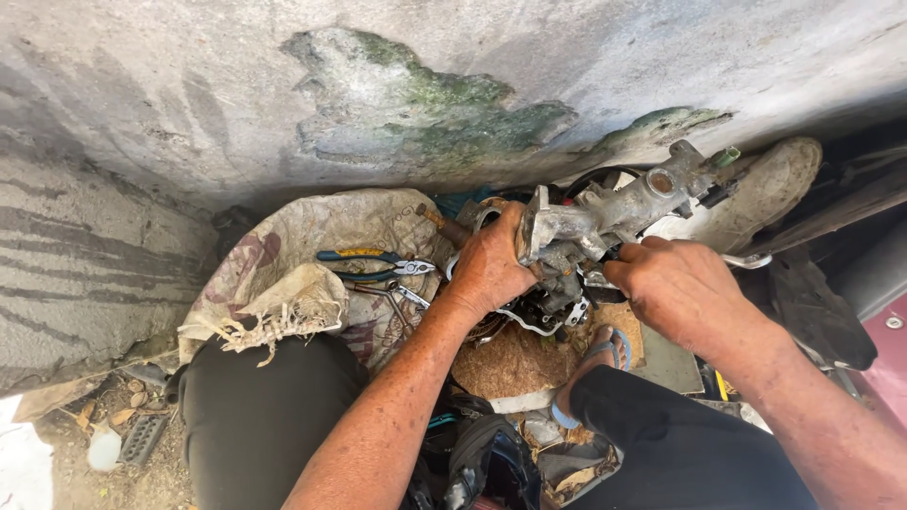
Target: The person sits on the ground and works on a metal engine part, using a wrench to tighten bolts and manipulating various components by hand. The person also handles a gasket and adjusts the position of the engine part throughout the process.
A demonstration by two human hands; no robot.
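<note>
My left hand grips the near end of a grey cast-metal machine part, a long greasy housing that points up and to the right. My right hand rests on its underside, fingers curled against the dark lower section; whether it holds a small tool there is hidden. Both forearms reach in from the bottom of the view, over my dark trousers.
A worn woven sack lies on the ground to the left with blue-handled pliers and a metal wrench on it. A stained concrete wall rises close behind. My sandalled foot, scrap and dark bags crowd the ground.
</note>
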